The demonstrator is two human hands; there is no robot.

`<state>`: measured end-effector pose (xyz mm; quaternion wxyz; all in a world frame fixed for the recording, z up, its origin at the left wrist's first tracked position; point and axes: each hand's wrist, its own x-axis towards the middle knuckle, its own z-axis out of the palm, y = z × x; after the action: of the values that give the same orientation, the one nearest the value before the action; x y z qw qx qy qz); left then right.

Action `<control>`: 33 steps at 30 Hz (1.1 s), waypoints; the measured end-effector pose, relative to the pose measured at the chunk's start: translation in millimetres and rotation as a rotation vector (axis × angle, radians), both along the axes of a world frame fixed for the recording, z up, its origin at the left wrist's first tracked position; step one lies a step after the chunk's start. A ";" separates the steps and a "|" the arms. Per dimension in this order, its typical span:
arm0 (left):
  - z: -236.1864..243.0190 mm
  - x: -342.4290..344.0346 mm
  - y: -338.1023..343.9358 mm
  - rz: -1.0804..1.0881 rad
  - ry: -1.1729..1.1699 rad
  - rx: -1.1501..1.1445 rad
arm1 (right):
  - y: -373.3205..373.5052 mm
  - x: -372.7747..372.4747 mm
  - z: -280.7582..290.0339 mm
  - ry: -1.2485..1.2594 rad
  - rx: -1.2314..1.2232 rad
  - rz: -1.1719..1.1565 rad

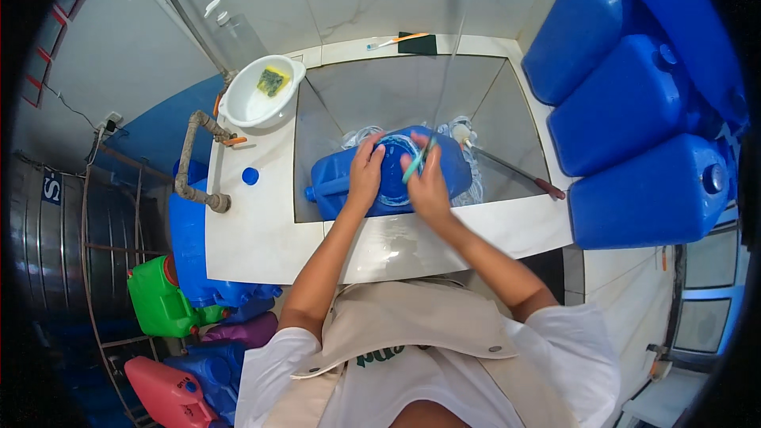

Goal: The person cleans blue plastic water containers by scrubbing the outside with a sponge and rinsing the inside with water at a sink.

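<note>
A blue plastic jerrycan (333, 182) lies on its side in a grey tiled sink (412, 91). My left hand (366, 174) presses flat on its upper side. My right hand (428, 182) holds a thin teal brush (418, 161) against a round pale patch on the can. Soapy water and foam show around the far end of the can. A blue cap (250, 176) lies on the white counter to the left.
A white basin (258, 93) with a green-yellow sponge (272, 81) sits at the sink's left corner beside a pipe tap (194, 162). Three large blue jerrycans (634, 111) are stacked at right. A toothbrush (396, 40) lies on the back ledge. Coloured cans crowd the lower left.
</note>
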<state>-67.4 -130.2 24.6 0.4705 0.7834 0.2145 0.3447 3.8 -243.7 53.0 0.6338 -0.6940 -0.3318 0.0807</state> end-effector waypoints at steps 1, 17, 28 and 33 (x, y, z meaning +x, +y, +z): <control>-1.0 3.5 -5.1 -0.046 -0.017 -0.156 | -8.7 -10.7 -2.8 -0.210 -0.051 -0.090; 37.9 -43.2 -52.4 0.048 -0.163 -1.739 | 108.0 70.0 24.0 -0.057 -0.596 1.236; 92.3 -66.8 28.9 -0.008 -0.043 -0.754 | 67.6 46.1 88.6 0.268 0.139 0.571; 94.1 -65.9 41.8 0.104 -0.140 -0.340 | 5.2 23.4 88.5 0.592 -0.338 1.078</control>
<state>-133.3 -88.4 118.7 0.5914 0.6546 0.2765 0.3811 27.2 -238.5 141.5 0.4505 -0.4684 -0.4281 0.6280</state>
